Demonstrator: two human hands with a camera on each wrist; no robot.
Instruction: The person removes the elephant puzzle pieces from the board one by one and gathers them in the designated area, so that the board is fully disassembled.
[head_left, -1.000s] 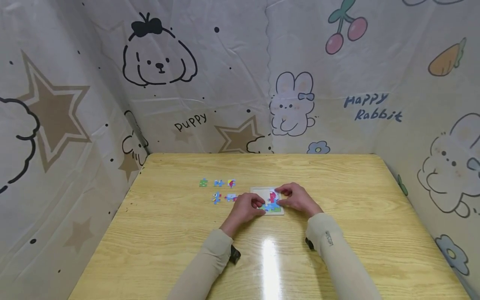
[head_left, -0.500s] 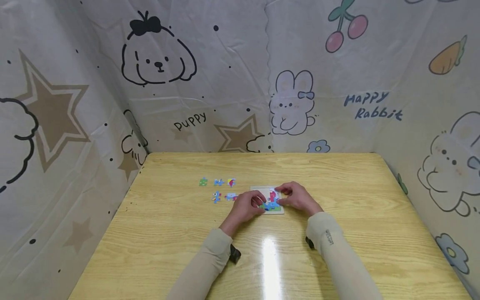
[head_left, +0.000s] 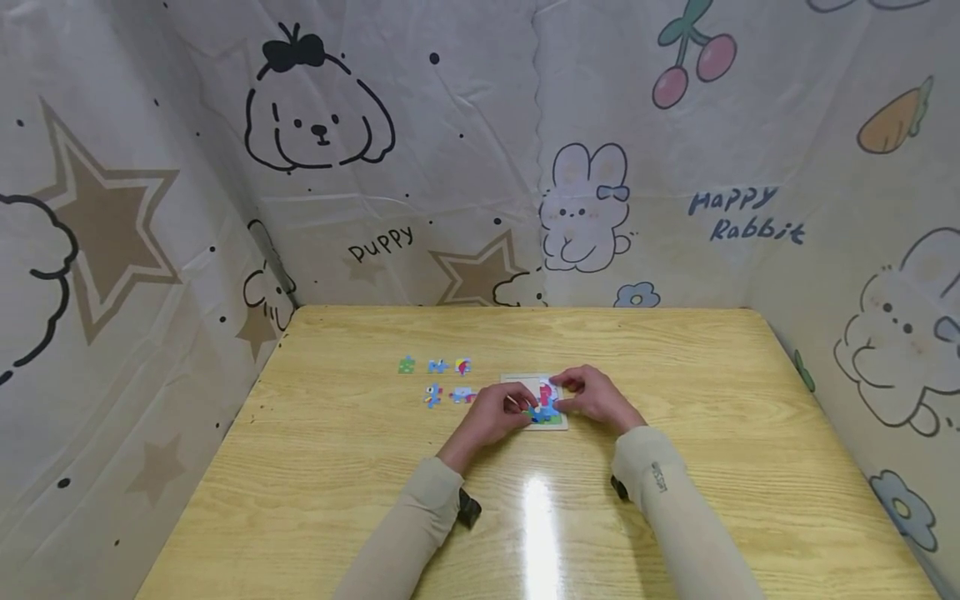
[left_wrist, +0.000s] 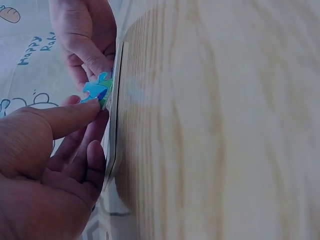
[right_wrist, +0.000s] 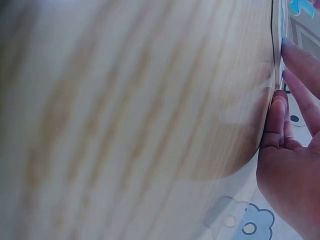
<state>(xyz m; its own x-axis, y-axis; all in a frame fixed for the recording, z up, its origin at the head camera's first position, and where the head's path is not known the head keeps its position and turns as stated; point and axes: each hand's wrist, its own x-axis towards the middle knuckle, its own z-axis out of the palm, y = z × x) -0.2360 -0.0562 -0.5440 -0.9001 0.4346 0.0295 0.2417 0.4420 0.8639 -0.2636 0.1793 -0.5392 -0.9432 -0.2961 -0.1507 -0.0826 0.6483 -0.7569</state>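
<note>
Left hand (head_left: 491, 414) pinches jigsaw piece (left_wrist: 96, 89), tilted over puzzle tray (head_left: 519, 382), thumb against fingers; right hand (head_left: 597, 397), thumb and forefinger parted, touches tray's right edge. Piece likely light, thin, stiff; hold by rim, sparing knobs.

The head view is fairly evenly lit and mostly sharp, with a white streak of glare (head_left: 542, 533) on the table (head_left: 300, 500) at bottom centre and the cloth backdrop (head_left: 465, 100) greyer toward the top. The left wrist view is dimmer, bluish and hazy. In the right wrist view, wood grain (right_wrist: 65, 125) blurs at far left; faint reflections (right_wrist: 242, 140) show at right.
</note>
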